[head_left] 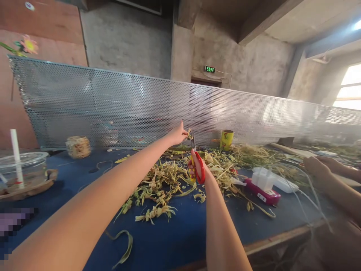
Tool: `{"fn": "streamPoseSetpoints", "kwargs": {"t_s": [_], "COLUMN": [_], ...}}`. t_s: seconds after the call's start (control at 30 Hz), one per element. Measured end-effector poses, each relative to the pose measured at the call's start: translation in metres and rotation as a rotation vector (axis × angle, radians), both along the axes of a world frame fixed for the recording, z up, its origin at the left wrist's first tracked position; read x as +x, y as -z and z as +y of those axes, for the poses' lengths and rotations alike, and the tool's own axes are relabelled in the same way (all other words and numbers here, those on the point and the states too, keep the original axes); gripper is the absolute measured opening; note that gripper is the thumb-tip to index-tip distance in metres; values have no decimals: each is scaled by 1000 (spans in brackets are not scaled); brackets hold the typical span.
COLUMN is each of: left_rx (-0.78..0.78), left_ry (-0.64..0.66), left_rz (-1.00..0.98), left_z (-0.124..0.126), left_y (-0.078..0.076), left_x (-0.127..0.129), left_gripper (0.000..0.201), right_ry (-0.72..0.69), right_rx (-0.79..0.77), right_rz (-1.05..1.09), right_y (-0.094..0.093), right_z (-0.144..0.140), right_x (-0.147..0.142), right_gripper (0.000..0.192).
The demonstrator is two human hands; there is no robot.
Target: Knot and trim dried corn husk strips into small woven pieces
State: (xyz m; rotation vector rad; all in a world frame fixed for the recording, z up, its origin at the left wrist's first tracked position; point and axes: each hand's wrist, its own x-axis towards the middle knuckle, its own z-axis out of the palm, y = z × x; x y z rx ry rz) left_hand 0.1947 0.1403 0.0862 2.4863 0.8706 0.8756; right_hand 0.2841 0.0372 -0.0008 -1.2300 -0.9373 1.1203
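Observation:
Up near the metal screen, my left hand [178, 134] is closed in a pinch on a small piece of dried leaf strip [189, 134]. Just to its right, my right hand [194, 162] grips scissors with red handles [202, 174], blades pointing up beside the strip. I cannot tell whether the blades touch it. Some yellow shows at the right fingers. Below both hands spreads a loose heap of pale, curled dried leaf strips [166, 177] on the blue tabletop [180, 241].
A perforated metal screen [126, 105] runs along the back. At left stand a plastic cup with a straw [31, 162] and a jar [78, 146]. A yellow tin [226, 140], a magenta box [263, 194] and a white charger with cables are rightward. Another person's arms [329, 180] reach in at far right.

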Motion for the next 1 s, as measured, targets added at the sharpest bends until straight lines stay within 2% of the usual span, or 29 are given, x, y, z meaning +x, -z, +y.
{"fn": "streamPoseSetpoints", "kwargs": {"t_s": [0.37, 0.67, 1.0], "left_rx": [22, -14, 11], "left_ry": [10, 47, 50], "left_rz": [12, 58, 67], "left_z": [-5, -8, -2], "left_y": [-1, -4, -4], "left_x": [10, 8, 9], "left_gripper": [77, 81, 79], "right_ry": [69, 2, 11], "right_rx": [18, -11, -18], "right_rz": [24, 53, 36], "right_y": [-3, -5, -3], "right_z": [-4, -7, -6], "right_x": [0, 1, 3], "right_gripper": [55, 54, 54]}}
